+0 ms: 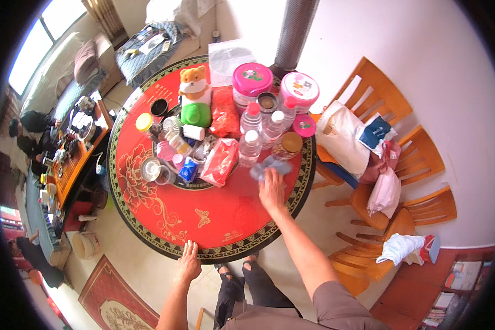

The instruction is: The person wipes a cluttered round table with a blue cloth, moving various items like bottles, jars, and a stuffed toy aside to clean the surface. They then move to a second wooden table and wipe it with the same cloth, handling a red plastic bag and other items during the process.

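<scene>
My right hand [273, 189] presses a grey-blue cloth [271, 167] onto the red round table [231, 210], just in front of a glass jar with a gold lid [292, 141] and a clear bottle with a white cap [250, 149]. At the near edge rests my left hand [189, 260], holding nothing, its fingertips on the patterned border. A red and white packet [219, 162] and a blue packet [188, 169] lie near the middle. Behind them stand a plush toy [194, 93], a red bag [224, 111] and a pink-lidded tub [252, 80].
Wooden chairs [420, 161] stand to the right, bearing bags, with a white bag [342, 138] close to the table. On the left, people sit by a wooden tea table [76, 169]. A patterned rug [115, 299] lies at lower left.
</scene>
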Action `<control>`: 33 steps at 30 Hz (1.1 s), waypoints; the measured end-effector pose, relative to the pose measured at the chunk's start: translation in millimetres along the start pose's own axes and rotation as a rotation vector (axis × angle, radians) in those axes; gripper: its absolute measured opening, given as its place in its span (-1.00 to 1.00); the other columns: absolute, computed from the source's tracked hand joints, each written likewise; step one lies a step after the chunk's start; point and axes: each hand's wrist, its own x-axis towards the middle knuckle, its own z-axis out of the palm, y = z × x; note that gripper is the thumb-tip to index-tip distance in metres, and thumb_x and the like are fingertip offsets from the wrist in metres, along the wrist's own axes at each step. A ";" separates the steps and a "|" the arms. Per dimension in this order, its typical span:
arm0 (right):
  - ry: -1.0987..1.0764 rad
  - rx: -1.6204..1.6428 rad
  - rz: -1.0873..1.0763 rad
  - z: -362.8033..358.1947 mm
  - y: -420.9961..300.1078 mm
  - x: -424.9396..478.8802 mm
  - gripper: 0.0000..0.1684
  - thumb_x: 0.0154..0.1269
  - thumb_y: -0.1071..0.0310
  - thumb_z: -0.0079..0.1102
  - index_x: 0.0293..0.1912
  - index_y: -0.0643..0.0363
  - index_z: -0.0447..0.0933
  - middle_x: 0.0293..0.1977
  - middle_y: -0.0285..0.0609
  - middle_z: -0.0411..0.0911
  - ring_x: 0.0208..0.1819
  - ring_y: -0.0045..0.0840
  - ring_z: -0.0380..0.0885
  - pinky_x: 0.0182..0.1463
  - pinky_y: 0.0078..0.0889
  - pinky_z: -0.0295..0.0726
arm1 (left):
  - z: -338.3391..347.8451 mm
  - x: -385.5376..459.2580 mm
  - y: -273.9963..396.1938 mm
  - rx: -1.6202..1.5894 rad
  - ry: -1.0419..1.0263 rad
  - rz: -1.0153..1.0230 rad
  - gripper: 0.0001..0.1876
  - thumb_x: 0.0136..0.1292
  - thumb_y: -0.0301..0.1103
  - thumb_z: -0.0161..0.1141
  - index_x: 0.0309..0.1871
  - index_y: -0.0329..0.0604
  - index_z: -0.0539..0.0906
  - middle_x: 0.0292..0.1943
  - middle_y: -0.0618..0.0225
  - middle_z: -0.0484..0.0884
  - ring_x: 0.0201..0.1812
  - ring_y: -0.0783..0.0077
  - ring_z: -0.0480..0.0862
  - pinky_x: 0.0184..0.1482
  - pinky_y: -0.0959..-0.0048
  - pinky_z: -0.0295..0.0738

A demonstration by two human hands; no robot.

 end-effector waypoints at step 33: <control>-0.757 -0.145 -1.229 -41.4 -18.9 -178.4 -0.41 0.29 0.30 0.08 0.31 -0.38 0.41 0.43 -0.24 0.19 0.47 -0.20 0.15 0.40 0.05 0.29 | 37.6 -15.6 -13.1 -0.580 0.467 -0.061 -0.46 0.24 -0.40 0.14 0.32 -0.22 0.42 0.38 0.01 0.39 0.44 -0.02 0.31 0.35 0.03 0.34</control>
